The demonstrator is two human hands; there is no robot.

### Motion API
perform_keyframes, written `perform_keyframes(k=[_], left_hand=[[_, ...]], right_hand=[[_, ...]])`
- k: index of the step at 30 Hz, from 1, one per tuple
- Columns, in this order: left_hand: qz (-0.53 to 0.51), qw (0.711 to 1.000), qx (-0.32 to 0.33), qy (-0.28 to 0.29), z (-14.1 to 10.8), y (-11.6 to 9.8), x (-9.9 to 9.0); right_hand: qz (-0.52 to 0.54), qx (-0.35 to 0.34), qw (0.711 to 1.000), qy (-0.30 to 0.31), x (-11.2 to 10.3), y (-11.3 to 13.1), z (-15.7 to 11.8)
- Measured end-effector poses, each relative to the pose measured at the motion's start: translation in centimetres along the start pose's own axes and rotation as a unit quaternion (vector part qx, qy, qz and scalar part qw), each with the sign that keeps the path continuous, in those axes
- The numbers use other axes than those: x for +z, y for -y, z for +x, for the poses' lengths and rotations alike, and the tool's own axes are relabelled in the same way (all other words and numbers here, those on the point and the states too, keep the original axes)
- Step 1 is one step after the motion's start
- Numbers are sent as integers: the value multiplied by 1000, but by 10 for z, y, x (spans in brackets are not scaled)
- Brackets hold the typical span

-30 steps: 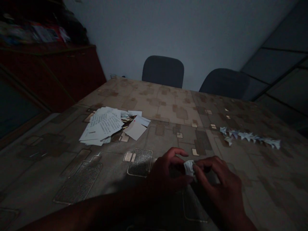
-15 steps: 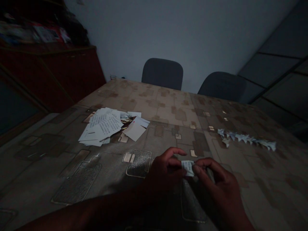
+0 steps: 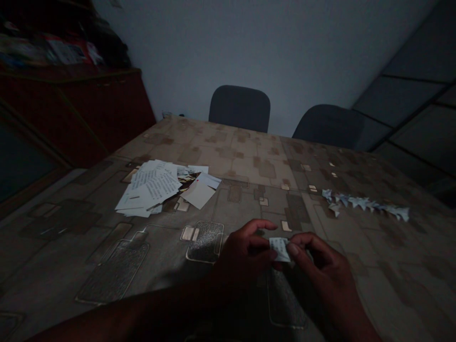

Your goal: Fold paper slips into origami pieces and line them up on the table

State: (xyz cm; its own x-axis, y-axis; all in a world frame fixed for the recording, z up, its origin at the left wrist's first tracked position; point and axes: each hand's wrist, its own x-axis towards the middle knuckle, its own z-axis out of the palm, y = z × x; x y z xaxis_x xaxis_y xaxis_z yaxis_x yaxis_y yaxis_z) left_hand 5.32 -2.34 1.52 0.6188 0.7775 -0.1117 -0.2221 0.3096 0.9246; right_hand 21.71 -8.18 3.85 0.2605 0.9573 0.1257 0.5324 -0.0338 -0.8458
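Observation:
A small folded piece of printed paper is held above the table between my two hands. My left hand pinches its left edge with the thumb and a finger, while the index finger stretches out above it. On the other edge, my right hand grips the paper between thumb and index finger. To the right lies a row of small folded paper pieces with pointed edges, and one loose folded piece sits just in front of it.
A loose pile of printed paper sheets lies on the left of the patterned tablecloth, with a plain card beside it. Two dark chairs stand beyond the far edge. A reddish cabinet is at the back left.
The folded paper is turned slightly, so its printed face shows a little more. Both hands keep their hold in nearly the same place.

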Motion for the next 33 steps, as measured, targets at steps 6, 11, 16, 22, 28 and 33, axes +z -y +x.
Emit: perform_keyframes(k=[6, 11, 16, 22, 28, 33], left_hand=[[50, 998, -5, -23, 0, -1, 0], [70, 997, 0, -33, 0, 0, -2], [73, 997, -8, -33, -1, -1, -1], [82, 996, -8, -37, -2, 0, -1], [84, 996, -18, -36, -3, -4, -1], [108, 993, -4, -53, -3, -6, -1]], right_hand=[[-55, -72, 996, -1, 0, 3, -4], [-129, -201, 971, -8, 2, 3, -3], [-147, -205, 968, -7, 3, 1, -1], [-166, -253, 953, 17, 3, 0, -2], [-249, -323, 913, 14, -1, 2, -3], [-189, -312, 931, 19, -1, 2, -4]])
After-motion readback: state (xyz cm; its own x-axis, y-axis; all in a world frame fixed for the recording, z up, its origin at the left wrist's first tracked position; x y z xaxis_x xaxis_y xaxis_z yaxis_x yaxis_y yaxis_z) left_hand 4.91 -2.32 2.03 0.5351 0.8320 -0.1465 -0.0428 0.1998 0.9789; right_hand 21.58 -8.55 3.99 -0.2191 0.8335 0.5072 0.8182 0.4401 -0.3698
